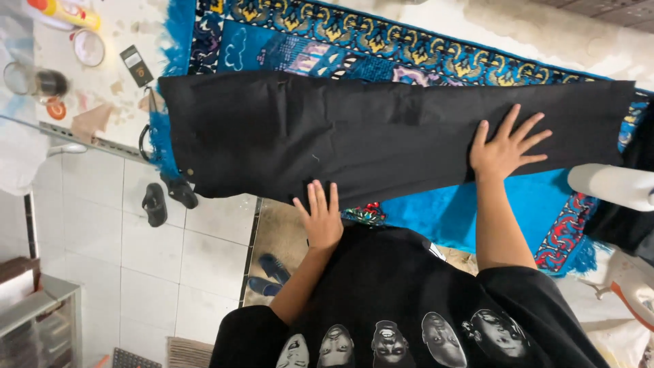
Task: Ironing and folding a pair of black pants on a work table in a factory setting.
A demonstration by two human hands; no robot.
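A pair of black trousers (327,136) lies spread flat across a blue patterned cloth (490,204), with the waistband and its button to the left and the leg ends to the right. My left hand (320,219) rests palm down on the near edge of the trousers around the middle, fingers together and holding nothing. My right hand (505,146) presses flat on the leg part farther right, fingers spread. My black printed shirt (409,307) fills the lower part of the view.
A white rounded object (613,185) and dark fabric (623,225) sit at the right edge. At upper left are a yellow bottle (68,12), a glass (34,82) and a round lid (88,48). Black sandals (167,197) and blue shoes (269,272) lie on the tiled floor.
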